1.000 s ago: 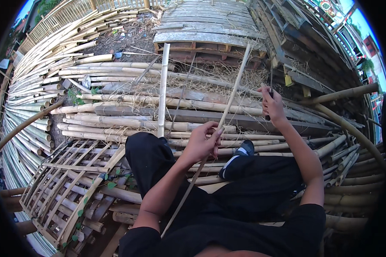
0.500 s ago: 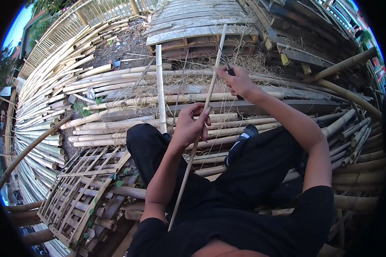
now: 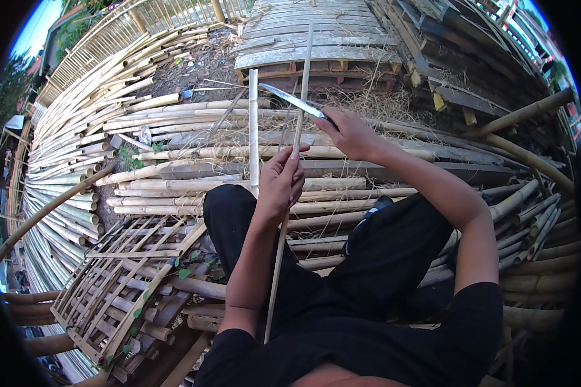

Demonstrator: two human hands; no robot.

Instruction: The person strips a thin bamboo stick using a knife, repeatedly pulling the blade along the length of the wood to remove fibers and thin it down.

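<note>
Long bamboo poles (image 3: 51, 206) lie in loose rows under and around the person, with a wooden pallet (image 3: 348, 39) beyond them and a bamboo rack (image 3: 132, 255) at the left. The person's legs (image 3: 400, 242) are spread, seemingly to leave room for the work between them. A thin bamboo strip (image 3: 306, 68) runs from the torso out past both hands, its near end perhaps braced against the body to keep it steady. A wider pale strip (image 3: 254, 129) sits just left of it. The knife (image 3: 294, 100) points left, its blade crossing the thin strip; whether they touch, I cannot tell. The right hand (image 3: 352, 133) is closed round the knife's handle. The left hand (image 3: 284, 177) pinches the thin strip below the blade, fingers curled, likely to steady it.
</note>
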